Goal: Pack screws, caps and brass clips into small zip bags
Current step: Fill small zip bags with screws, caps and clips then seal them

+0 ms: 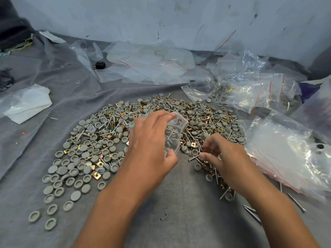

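Nearest: bare grey cloth (175,203) between the forearms, one bent staple (163,216) lying on it, a few loose screws (250,213) by the right wrist.

Left hand (152,140) grips a small zip bag (174,133) above the pile, thumb under, fingers curled over the top edge. Bag's long axis runs roughly up-down in view, red-striped mouth (181,119) at the far upper end, angled right toward the other hand. Several screws already inside, lying mostly along the bag's length; can't see caps or clips in it.

Right hand (220,154) is down on the right edge of the pile, fingers curled in, pinching among screws and brass clips (193,144). One screw (194,158) pokes out left of the fingertips, axis about horizontal. Exactly what's pinched: can't tell.

Mixed pile (143,126) arcs round both hands: grey caps (59,187) thick on the left, screws and clips denser centre and right. It's big.

Right side: stack of flat unused zip bags (279,151). Beyond that, a few filled bags (241,90) with brass and grey visible inside. Far back against the wall: crumpled clear plastic (143,63), a small black item (98,64) on it.

Progress call: early. Handful of bags done, this one only partly loaded, most of the stock unpacked. Bag not yet sealed.
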A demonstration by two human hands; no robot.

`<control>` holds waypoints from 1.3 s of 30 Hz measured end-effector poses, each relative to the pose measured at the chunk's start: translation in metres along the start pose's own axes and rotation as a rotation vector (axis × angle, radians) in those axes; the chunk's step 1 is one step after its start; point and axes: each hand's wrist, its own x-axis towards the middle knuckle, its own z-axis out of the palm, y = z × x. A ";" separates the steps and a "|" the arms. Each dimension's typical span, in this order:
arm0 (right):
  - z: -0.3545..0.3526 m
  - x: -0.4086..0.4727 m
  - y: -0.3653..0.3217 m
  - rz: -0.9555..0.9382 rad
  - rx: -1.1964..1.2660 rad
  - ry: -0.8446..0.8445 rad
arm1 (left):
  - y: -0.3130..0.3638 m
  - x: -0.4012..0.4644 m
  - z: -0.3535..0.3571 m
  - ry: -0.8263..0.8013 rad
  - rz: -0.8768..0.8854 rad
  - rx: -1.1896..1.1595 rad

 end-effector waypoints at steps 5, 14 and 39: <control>-0.006 -0.001 -0.001 0.005 0.149 0.068 | 0.002 0.001 0.001 -0.003 0.001 0.006; -0.002 0.000 -0.057 -0.280 0.729 0.260 | 0.005 0.001 0.005 -0.005 0.025 0.016; -0.018 0.000 0.005 0.102 -0.139 -0.122 | 0.000 0.000 0.000 -0.001 0.003 0.001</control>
